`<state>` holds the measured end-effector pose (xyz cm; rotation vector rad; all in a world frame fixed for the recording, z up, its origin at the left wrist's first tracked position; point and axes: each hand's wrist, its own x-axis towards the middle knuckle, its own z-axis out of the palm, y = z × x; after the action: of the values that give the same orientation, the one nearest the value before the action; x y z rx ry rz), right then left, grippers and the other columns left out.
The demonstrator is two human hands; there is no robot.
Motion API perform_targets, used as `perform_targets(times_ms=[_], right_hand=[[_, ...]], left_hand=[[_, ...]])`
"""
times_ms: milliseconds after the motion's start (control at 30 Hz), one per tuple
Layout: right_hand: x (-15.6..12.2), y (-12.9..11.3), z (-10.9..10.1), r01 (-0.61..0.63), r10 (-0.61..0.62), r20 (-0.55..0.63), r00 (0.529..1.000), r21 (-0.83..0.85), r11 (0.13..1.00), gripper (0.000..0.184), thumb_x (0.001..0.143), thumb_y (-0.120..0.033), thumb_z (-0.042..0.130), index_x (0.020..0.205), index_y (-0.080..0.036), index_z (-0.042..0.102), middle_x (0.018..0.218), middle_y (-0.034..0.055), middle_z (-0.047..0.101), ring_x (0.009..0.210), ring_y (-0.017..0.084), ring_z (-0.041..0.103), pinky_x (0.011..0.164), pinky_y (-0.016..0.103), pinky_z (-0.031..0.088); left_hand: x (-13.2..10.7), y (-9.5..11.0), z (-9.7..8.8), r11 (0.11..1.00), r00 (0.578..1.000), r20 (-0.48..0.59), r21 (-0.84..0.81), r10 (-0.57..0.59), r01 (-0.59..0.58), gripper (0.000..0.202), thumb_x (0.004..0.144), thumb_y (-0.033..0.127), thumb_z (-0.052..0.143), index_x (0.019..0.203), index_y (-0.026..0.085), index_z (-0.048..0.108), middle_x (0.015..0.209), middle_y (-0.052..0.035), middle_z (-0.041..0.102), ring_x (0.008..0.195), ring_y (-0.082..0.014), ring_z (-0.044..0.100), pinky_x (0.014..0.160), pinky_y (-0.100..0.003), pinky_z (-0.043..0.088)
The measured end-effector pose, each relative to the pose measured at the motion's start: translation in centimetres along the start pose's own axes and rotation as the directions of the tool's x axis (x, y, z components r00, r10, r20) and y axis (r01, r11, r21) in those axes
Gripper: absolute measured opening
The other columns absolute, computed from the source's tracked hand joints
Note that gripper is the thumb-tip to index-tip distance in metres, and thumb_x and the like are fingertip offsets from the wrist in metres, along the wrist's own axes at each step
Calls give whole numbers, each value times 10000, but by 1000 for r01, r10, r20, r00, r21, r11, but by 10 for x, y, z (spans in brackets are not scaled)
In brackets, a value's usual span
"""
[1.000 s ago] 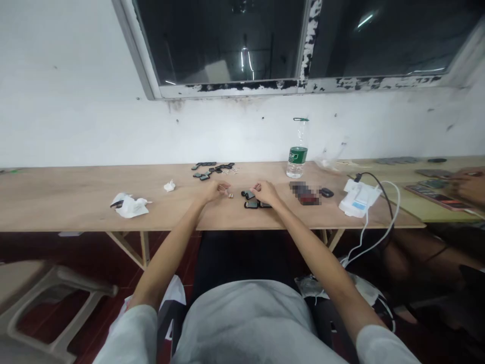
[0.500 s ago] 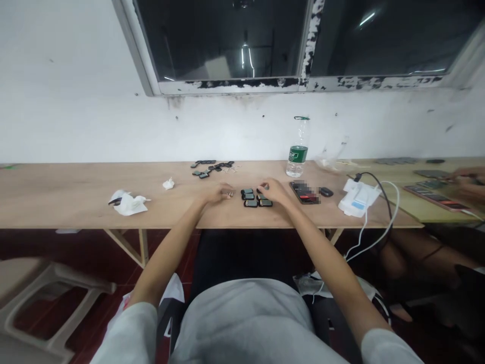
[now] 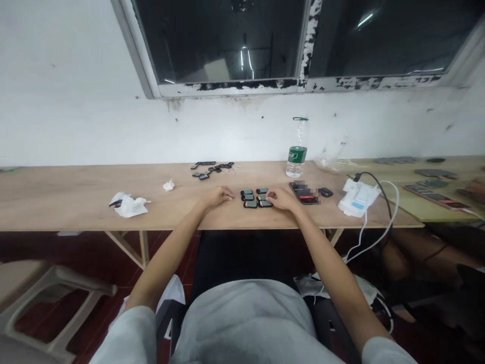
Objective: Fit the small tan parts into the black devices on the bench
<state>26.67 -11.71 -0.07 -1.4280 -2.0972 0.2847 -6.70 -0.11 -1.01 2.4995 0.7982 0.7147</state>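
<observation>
Several small black cases with grey-green faces lie in two columns on the wooden table in front of me. My right hand rests at the right column, its fingers drawn together with the tips touching or just above the cases. What they pinch, if anything, is too small to name. Left of the cases, my left hand lies low over the table with its fingers curled together, and what is inside is hidden. Farther back are more black cases and several small pale pieces.
A water bottle stands near the wall. Right of the cases lie a phone, a small black object and a white power strip with cables. Crumpled tissues lie left. A person's blurred hand shows far right.
My right hand has moved slightly right and nearer to me, uncovering the far right case. My left fingers have turned down over the small pale pieces that showed at their tips.
</observation>
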Motion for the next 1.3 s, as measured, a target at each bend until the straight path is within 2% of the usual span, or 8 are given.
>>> perform_targets(times_ms=[167, 367, 567, 733, 867, 1100, 1200, 1300], right_hand=[[1, -1, -1, -3, 4, -3, 1000, 28, 1000, 131, 933, -230, 637, 903, -169, 750, 924, 69, 797, 817, 201, 706, 728, 244, 497], [9, -5, -3, -58, 58, 30, 998, -6, 998, 90, 924, -215, 664, 930, -169, 740, 938, 81, 801, 828, 209, 710, 717, 244, 500], [21, -1, -5, -117, 112, 99, 989, 43, 992, 99, 887, -207, 727, 963, -151, 759, 979, 91, 809, 868, 211, 726, 754, 237, 523], [26, 2, -5, -145, 137, 87, 987, 90, 985, 202, 810, -195, 801, 1005, -159, 763, 1016, 94, 808, 884, 224, 739, 752, 238, 543], [27, 4, -4, -157, 146, 100, 984, 116, 981, 141, 784, -207, 807, 914, -173, 765, 912, 69, 807, 829, 226, 735, 737, 251, 544], [18, 2, -4, -132, 152, -67, 986, 238, 962, 185, 718, -217, 811, 818, -176, 660, 801, 45, 750, 763, 206, 703, 679, 262, 535], [4, -11, -7, -60, 111, -187, 976, 259, 964, 166, 782, -254, 753, 902, -173, 671, 851, 57, 755, 765, 205, 702, 694, 283, 542], [-11, -33, -14, 32, 48, -222, 974, 346, 938, 242, 851, -320, 704, 1043, -173, 707, 985, 86, 773, 830, 216, 729, 735, 303, 564]], left_hand=[[-2, 8, -2, 999, 999, 21, 33, -23, 23, 345, 859, 484, 748, 977, 166, 811, 1099, -150, 760, 953, -255, 718, 866, -390, 586], [-8, 28, -8, 994, 997, -58, 90, -48, 54, 565, 919, 584, 632, 1302, 175, 708, 1314, -160, 689, 1154, -302, 676, 977, -427, 566], [-16, 60, -3, 992, 980, -186, 117, 67, -45, 513, 1026, 552, 452, 1270, 187, 718, 1289, -144, 697, 1216, -298, 649, 1113, -473, 491], [-22, 85, 7, 984, 975, -170, 134, 141, -119, 444, 1034, 516, 487, 1227, 202, 735, 1256, -129, 707, 1203, -294, 658, 1098, -473, 507], [-23, 99, 16, 989, 980, -157, 100, 125, -110, 465, 1015, 560, 525, 1213, 199, 742, 1256, -140, 698, 1171, -293, 667, 1015, -447, 554], [-26, 116, 28, 980, 977, -135, 133, 167, -149, 345, 1022, 462, 566, 1018, 203, 795, 1157, -113, 743, 1072, -271, 706, 996, -408, 540], [-28, 122, 31, 981, 970, -193, 154, 149, -120, 307, 1022, 392, 571, 961, 192, 796, 1045, -93, 764, 908, -231, 729, 884, -352, 569], [-28, 128, 35, 973, 948, -255, 182, 188, -144, 208, 980, 335, 640, 1048, 201, 784, 1026, -72, 764, 867, -210, 727, 843, -329, 579]])
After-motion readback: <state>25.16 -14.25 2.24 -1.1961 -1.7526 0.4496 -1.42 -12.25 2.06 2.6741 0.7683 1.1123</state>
